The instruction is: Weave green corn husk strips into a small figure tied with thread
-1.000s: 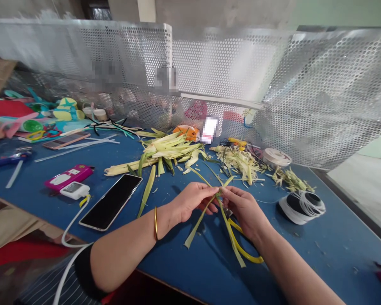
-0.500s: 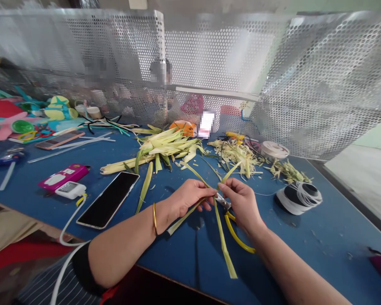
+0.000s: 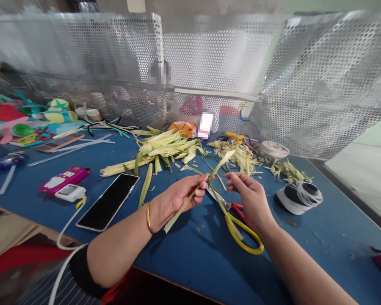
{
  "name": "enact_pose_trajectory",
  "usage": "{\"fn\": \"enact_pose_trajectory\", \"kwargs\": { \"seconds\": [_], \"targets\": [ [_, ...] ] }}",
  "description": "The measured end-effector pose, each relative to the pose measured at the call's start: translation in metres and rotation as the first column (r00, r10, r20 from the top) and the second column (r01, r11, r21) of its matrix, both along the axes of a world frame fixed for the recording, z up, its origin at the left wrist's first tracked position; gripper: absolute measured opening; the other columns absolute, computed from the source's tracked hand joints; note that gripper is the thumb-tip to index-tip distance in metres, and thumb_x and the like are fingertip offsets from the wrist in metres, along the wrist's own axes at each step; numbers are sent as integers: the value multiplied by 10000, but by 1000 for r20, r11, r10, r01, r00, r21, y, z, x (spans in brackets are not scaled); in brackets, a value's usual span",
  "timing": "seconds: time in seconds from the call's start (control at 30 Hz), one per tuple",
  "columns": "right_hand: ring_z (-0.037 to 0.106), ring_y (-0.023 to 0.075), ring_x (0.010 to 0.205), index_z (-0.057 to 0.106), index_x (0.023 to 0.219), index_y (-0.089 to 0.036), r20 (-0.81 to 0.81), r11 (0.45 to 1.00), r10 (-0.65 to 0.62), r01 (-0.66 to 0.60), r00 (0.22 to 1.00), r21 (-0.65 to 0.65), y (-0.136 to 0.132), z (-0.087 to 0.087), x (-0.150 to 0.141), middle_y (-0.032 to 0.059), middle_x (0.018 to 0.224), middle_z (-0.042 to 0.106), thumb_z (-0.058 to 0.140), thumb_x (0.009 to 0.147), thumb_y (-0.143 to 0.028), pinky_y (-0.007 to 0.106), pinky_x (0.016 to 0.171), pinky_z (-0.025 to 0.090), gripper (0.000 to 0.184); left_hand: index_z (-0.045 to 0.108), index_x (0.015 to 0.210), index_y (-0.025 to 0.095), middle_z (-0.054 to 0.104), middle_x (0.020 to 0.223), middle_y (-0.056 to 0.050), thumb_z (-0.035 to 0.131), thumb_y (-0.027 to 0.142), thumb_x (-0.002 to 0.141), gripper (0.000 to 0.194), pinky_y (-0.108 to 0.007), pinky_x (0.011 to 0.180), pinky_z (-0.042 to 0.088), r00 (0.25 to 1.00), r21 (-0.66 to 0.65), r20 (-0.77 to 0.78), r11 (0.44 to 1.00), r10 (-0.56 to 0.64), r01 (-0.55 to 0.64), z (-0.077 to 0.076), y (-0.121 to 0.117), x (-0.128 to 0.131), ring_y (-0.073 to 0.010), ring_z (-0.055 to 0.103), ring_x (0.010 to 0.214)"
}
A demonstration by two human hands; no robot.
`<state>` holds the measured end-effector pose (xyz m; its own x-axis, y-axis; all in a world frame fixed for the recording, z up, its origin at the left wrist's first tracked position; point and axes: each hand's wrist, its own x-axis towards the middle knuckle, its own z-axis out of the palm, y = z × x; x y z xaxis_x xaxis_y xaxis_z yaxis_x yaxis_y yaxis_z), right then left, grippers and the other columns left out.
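My right hand [image 3: 248, 192] is drawing away from the husk strips [image 3: 221, 164], whether gripping anything I can't tell; my left hand [image 3: 186, 191] is pinching them above the table [image 3: 178, 258], inward of its near edge. Toward the far edge, a green cup-like thing [image 3: 22, 129] and an illegibly marked orange packet [image 3: 183, 128] are lying.

Pale green husk strips [image 3: 222, 163], narrow and flat, meet in a crossing near the blade tips of the scissors [image 3: 228, 206], one length rising beyond them, one slanting down to their left, one (lower end visible) overlapping their yellow handle.
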<state>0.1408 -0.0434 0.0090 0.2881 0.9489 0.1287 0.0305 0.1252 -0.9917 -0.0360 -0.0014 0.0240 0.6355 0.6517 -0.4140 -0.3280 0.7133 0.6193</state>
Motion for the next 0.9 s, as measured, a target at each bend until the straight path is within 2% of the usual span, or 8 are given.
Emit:
{"fn": "enact_pose_trajectory", "kwargs": {
  "seconds": [0.13,0.3,0.43,0.53,0.6,0.73,0.83,0.9],
  "targets": [
    [547,138,648,705,802,-175,60,1000,20,-22,998,20,-1,0,0,13,711,618,671,780,-511,272,667,445,339,535,741,133,486,537,65,521,196,951,219,-129,370,325,996,-51,87,999,9,-4,1,1,-1,-13,417,364],
    [533,148,654,668,767,-177,224,996,80,-84,971,9,-1,0,-1,7,669,595,616,809,-509,267,639,418,338,591,810,128,566,601,38,590,222,912,138,-151,396,375,989,50,-84,992,118,-114,-1,-1,2,-38,498,424],
    [455,130,586,617,701,-190,426,989,150,-129,892,-78,-2,-3,-2,-19,598,528,603,802,-529,256,556,345,354,632,853,126,607,636,16,604,237,893,122,-167,418,389,979,141,-124,980,161,-144,-4,-2,4,-53,535,463],
    [452,129,585,586,678,-202,558,984,177,-150,811,-94,-3,-8,-2,-23,611,536,622,798,-501,255,550,330,323,644,822,118,618,637,6,644,272,861,159,-169,433,396,981,201,-111,970,159,-134,-8,-3,5,-55,539,472],
    [506,142,623,587,723,-210,578,982,189,-163,794,-97,-3,-11,-2,-15,658,584,638,790,-482,259,584,362,285,634,770,117,614,619,6,676,244,827,145,-169,437,396,977,245,-124,959,173,-139,-9,-4,5,-53,532,462],
    [606,183,706,582,952,-215,522,970,242,-197,818,-140,-1,-15,-3,7,753,676,655,766,-428,291,665,429,292,620,733,120,608,596,9,691,182,784,108,-177,433,399,962,321,-154,932,228,-169,-11,-5,8,-59,528,446],
    [605,183,660,564,960,-214,508,965,261,-208,821,-161,-1,-17,-2,3,711,672,627,778,-397,290,630,424,265,616,741,122,609,599,9,700,196,778,118,-179,431,402,952,367,-168,912,258,-182,-12,-5,9,-61,530,445],
    [584,169,614,561,922,-221,531,974,225,-176,817,-143,-2,-17,-3,-12,668,650,611,798,-388,273,590,402,215,612,756,124,612,598,10,705,195,774,118,-179,428,403,938,393,-195,899,285,-192,-12,-5,9,-62,531,442]
  ]
}}
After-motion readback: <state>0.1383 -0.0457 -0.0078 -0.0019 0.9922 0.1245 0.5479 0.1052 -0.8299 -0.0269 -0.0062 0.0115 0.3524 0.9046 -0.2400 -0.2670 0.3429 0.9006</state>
